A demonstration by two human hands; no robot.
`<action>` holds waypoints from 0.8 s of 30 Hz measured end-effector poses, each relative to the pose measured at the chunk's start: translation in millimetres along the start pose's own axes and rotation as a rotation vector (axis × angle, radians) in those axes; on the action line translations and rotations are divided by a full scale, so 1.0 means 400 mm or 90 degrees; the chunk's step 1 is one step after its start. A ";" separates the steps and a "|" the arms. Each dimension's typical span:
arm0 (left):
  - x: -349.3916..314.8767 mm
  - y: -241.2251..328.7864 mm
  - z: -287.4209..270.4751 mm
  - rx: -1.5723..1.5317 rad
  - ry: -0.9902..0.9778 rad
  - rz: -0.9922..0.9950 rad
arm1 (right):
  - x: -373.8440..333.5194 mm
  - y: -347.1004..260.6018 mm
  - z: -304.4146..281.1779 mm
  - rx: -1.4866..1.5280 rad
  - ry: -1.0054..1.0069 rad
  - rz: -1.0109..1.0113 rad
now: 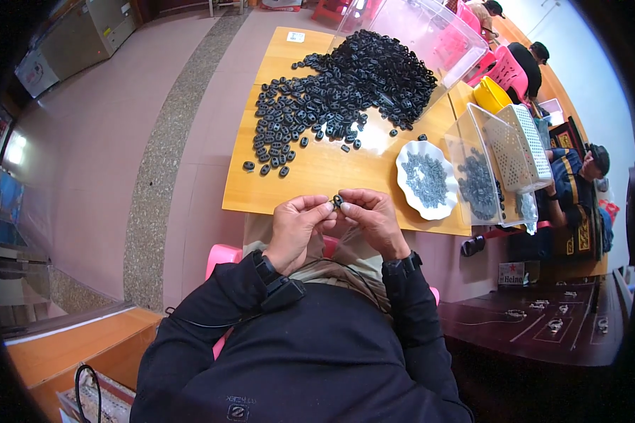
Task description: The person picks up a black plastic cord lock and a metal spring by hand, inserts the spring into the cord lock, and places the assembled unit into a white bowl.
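Note:
My left hand and my right hand meet just off the table's near edge. Both are closed in a pinch on a small black oval part, held between thumbs and fingertips; whether a second tiny piece is pinched with it is too small to tell. Beyond them, a large heap of similar black oval parts, many showing two holes, spreads over the wooden table. To the right of my hands stands a white wavy-rimmed dish filled with small grey pieces.
A clear plastic bin lies behind the heap. Right of the dish are a clear box with grey pieces, a white perforated basket and a yellow bowl. Several people sit beyond, one person at the far right. A dark table stands lower right.

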State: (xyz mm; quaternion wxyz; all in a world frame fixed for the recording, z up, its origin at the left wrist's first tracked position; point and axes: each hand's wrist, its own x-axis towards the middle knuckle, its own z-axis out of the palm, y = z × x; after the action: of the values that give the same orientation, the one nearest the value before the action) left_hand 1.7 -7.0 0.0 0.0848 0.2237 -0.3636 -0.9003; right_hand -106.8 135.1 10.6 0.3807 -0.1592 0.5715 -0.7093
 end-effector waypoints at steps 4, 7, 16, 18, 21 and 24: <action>0.003 -0.003 -0.003 -0.003 -0.003 0.003 | 0.001 0.000 -0.002 0.002 -0.005 0.005; 0.001 0.000 0.000 -0.008 -0.004 0.000 | 0.002 0.005 -0.007 -0.003 -0.008 0.000; 0.003 -0.006 -0.001 -0.006 -0.013 0.011 | 0.002 0.003 -0.008 0.009 -0.023 -0.004; 0.004 -0.006 -0.002 -0.010 -0.020 0.012 | 0.002 0.002 -0.010 0.008 -0.022 -0.002; 0.003 -0.006 -0.001 -0.019 -0.030 0.012 | 0.002 0.004 -0.014 -0.001 -0.026 -0.003; -0.001 0.000 0.005 -0.025 -0.036 0.001 | -0.001 0.001 -0.015 0.007 -0.024 0.001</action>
State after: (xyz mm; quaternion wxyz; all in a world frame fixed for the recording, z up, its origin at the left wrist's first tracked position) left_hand 1.2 -5.6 1.2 0.0791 0.1961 -0.3485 -0.9132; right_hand -110.3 139.5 8.7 0.3930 -0.1702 0.5606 -0.7087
